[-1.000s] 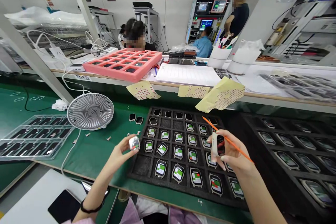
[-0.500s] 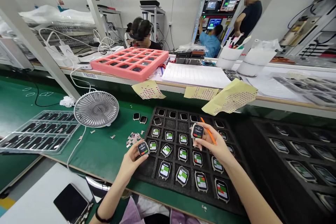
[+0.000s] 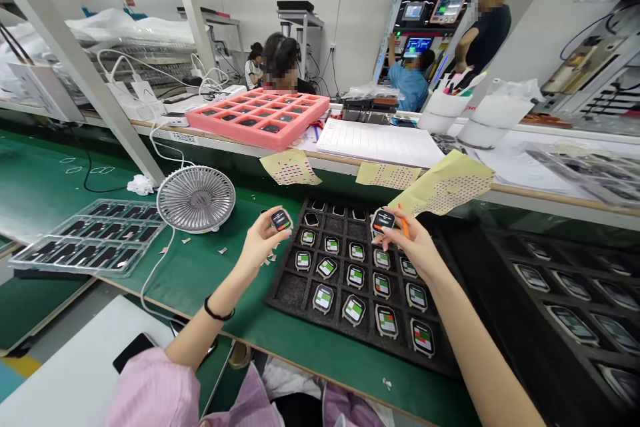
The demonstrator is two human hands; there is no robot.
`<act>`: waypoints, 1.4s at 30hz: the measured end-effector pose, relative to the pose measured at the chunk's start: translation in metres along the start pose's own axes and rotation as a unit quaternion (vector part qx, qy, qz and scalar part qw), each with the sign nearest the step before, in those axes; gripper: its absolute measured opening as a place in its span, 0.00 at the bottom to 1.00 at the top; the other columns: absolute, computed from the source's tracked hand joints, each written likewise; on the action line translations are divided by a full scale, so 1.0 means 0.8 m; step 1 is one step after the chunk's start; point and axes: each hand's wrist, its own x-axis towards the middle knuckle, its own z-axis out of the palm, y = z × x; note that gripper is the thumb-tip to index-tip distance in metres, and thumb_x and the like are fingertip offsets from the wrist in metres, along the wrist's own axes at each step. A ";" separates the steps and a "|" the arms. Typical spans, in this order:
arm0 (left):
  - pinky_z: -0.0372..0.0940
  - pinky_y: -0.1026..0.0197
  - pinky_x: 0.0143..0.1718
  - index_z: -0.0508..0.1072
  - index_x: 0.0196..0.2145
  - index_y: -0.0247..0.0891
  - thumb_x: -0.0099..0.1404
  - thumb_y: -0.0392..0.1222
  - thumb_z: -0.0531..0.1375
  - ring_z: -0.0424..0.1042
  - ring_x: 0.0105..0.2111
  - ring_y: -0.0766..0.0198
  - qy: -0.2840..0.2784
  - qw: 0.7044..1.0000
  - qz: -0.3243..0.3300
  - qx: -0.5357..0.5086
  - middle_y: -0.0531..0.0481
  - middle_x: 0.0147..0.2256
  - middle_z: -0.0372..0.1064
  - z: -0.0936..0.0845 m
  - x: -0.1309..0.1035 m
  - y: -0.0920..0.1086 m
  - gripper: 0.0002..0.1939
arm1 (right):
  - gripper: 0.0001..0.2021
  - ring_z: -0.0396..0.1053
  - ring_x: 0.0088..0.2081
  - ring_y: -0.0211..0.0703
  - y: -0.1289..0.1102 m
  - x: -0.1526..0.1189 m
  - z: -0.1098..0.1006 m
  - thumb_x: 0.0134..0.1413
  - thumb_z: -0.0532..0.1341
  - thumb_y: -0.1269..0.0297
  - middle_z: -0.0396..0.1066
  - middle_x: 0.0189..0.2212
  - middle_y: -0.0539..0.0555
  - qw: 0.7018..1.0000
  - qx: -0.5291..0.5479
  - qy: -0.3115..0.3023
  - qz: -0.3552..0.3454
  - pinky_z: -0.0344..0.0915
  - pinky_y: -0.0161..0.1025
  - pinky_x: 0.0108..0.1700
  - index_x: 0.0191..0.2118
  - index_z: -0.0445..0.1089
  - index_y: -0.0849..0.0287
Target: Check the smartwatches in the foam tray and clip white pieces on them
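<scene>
My left hand (image 3: 261, 240) is closed on a square smartwatch case (image 3: 281, 219) without a strap, its screen lit and facing me. It is held up just left of the black foam tray (image 3: 295, 290). Over the tray's far part, my right hand (image 3: 407, 237) grips a second smartwatch case (image 3: 383, 221), also lit. An orange pen (image 3: 403, 221) is tucked along the fingers of that hand. Below both hands, several watch cases (image 3: 355, 308) sit in the tray's compartments, many showing green and white blocks, some with red.
A round grey fan (image 3: 196, 199) stands left of my hands, near clear trays (image 3: 90, 237) of dark parts. A pink foam tray (image 3: 300, 135) and paper sheets (image 3: 377, 141) lie on the shelf ahead. Another black tray (image 3: 565, 280) is at right. Several people work beyond.
Both hands have risen away from me with their watch cases, the left one most. The view has shifted slightly, and the left forearm and sleeve now show more.
</scene>
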 end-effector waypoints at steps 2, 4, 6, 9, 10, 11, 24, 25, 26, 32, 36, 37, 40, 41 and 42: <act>0.66 0.65 0.28 0.66 0.56 0.40 0.52 0.42 0.67 0.72 0.36 0.61 -0.076 0.997 0.012 0.031 0.42 0.49 0.70 0.016 0.010 0.027 0.33 | 0.18 0.75 0.30 0.43 -0.016 0.000 0.008 0.56 0.63 0.59 0.67 0.45 0.56 1.000 0.004 -0.011 -0.007 0.68 0.39 0.26 0.52 0.64 0.52; 0.63 0.66 0.26 0.66 0.56 0.40 0.53 0.42 0.67 0.71 0.33 0.63 -0.143 0.989 0.019 0.036 0.43 0.46 0.71 0.037 0.019 0.044 0.33 | 0.18 0.75 0.30 0.44 -0.026 0.002 0.016 0.57 0.62 0.58 0.68 0.43 0.56 0.999 0.014 -0.024 -0.015 0.68 0.39 0.26 0.52 0.63 0.53; 0.65 0.65 0.31 0.65 0.56 0.39 0.53 0.41 0.67 0.71 0.35 0.64 -0.192 0.981 0.025 0.018 0.44 0.45 0.72 0.061 0.025 0.053 0.33 | 0.18 0.75 0.30 0.45 -0.029 0.003 0.022 0.57 0.61 0.58 0.69 0.40 0.56 0.999 0.025 -0.035 -0.019 0.69 0.39 0.26 0.52 0.63 0.53; 0.66 0.62 0.39 0.66 0.54 0.39 0.52 0.40 0.68 0.71 0.37 0.63 -0.237 0.971 0.032 -0.012 0.45 0.45 0.71 0.091 0.030 0.057 0.32 | 0.18 0.75 0.30 0.44 -0.023 0.004 0.019 0.57 0.62 0.59 0.69 0.40 0.56 0.999 0.032 -0.040 -0.018 0.68 0.38 0.26 0.51 0.62 0.54; 0.66 0.62 0.39 0.66 0.54 0.38 0.54 0.41 0.67 0.70 0.37 0.64 -0.246 0.968 0.032 -0.018 0.45 0.45 0.71 0.098 0.031 0.056 0.30 | 0.18 0.74 0.30 0.43 -0.021 0.004 0.016 0.57 0.62 0.59 0.69 0.40 0.55 0.999 0.031 -0.040 -0.016 0.68 0.38 0.25 0.51 0.62 0.54; 0.67 0.62 0.38 0.66 0.54 0.38 0.55 0.42 0.66 0.70 0.36 0.64 -0.253 0.967 0.031 -0.022 0.45 0.45 0.71 0.105 0.032 0.054 0.29 | 0.18 0.74 0.30 0.43 -0.018 0.004 0.013 0.56 0.62 0.60 0.68 0.40 0.55 0.999 0.030 -0.040 -0.014 0.68 0.37 0.25 0.51 0.62 0.54; 0.67 0.64 0.34 0.67 0.50 0.37 0.56 0.46 0.65 0.69 0.36 0.63 -0.236 0.971 0.047 -0.003 0.45 0.42 0.70 0.118 0.046 0.027 0.25 | 0.18 0.75 0.30 0.42 -0.011 0.006 0.007 0.55 0.63 0.58 0.68 0.39 0.53 0.997 0.040 -0.058 0.005 0.67 0.35 0.24 0.50 0.62 0.54; 0.66 0.65 0.32 0.68 0.50 0.37 0.56 0.47 0.65 0.69 0.35 0.64 -0.233 0.971 0.048 -0.004 0.45 0.42 0.70 0.118 0.047 0.026 0.25 | 0.18 0.74 0.29 0.41 -0.010 0.006 0.008 0.55 0.63 0.57 0.68 0.38 0.53 0.998 0.040 -0.052 0.005 0.67 0.35 0.24 0.50 0.62 0.54; 0.65 0.66 0.29 0.68 0.50 0.38 0.57 0.48 0.64 0.68 0.33 0.65 -0.231 0.972 0.048 -0.003 0.45 0.41 0.70 0.118 0.048 0.025 0.25 | 0.18 0.74 0.28 0.41 -0.009 0.007 0.009 0.55 0.63 0.57 0.67 0.38 0.52 0.998 0.040 -0.045 0.005 0.66 0.35 0.23 0.49 0.62 0.54; 0.54 0.69 0.18 0.70 0.51 0.39 0.61 0.54 0.59 0.63 0.24 0.70 -0.232 0.972 0.032 0.017 0.46 0.38 0.69 0.117 0.049 0.026 0.24 | 0.14 0.71 0.22 0.35 -0.003 0.006 0.015 0.54 0.63 0.58 0.66 0.34 0.49 0.999 0.032 -0.010 0.028 0.65 0.35 0.22 0.45 0.65 0.54; 0.54 0.70 0.18 0.69 0.51 0.39 0.61 0.52 0.60 0.62 0.23 0.72 -0.242 0.969 0.040 0.020 0.47 0.38 0.69 0.116 0.050 0.024 0.23 | 0.14 0.70 0.21 0.36 -0.003 0.007 0.016 0.54 0.63 0.56 0.66 0.31 0.49 0.999 0.034 -0.013 0.030 0.64 0.34 0.21 0.44 0.65 0.55; 0.54 0.70 0.18 0.69 0.50 0.39 0.61 0.53 0.60 0.62 0.23 0.72 -0.244 0.969 0.041 0.017 0.46 0.38 0.69 0.116 0.051 0.023 0.23 | 0.14 0.70 0.22 0.36 -0.004 0.008 0.016 0.55 0.62 0.56 0.67 0.31 0.49 0.999 0.035 -0.019 0.030 0.64 0.34 0.21 0.44 0.65 0.55; 0.55 0.69 0.17 0.69 0.51 0.39 0.61 0.55 0.59 0.65 0.24 0.70 -0.247 0.968 0.033 0.011 0.45 0.40 0.69 0.116 0.054 0.018 0.24 | 0.17 0.72 0.25 0.37 -0.007 0.007 0.014 0.55 0.62 0.55 0.68 0.35 0.51 0.998 0.039 -0.045 0.031 0.64 0.33 0.21 0.47 0.64 0.56; 0.55 0.69 0.18 0.69 0.51 0.39 0.61 0.54 0.59 0.66 0.26 0.68 -0.248 0.968 0.032 0.010 0.45 0.40 0.69 0.116 0.054 0.017 0.24 | 0.18 0.73 0.26 0.37 -0.009 0.006 0.013 0.54 0.63 0.56 0.68 0.38 0.52 0.997 0.039 -0.055 0.031 0.64 0.33 0.21 0.48 0.63 0.55; 0.57 0.69 0.19 0.68 0.52 0.39 0.61 0.54 0.60 0.68 0.27 0.67 -0.250 0.968 0.033 0.009 0.45 0.41 0.70 0.116 0.054 0.017 0.24 | 0.19 0.73 0.26 0.37 -0.010 0.006 0.013 0.53 0.64 0.57 0.67 0.39 0.53 0.997 0.037 -0.064 0.032 0.64 0.32 0.22 0.48 0.62 0.55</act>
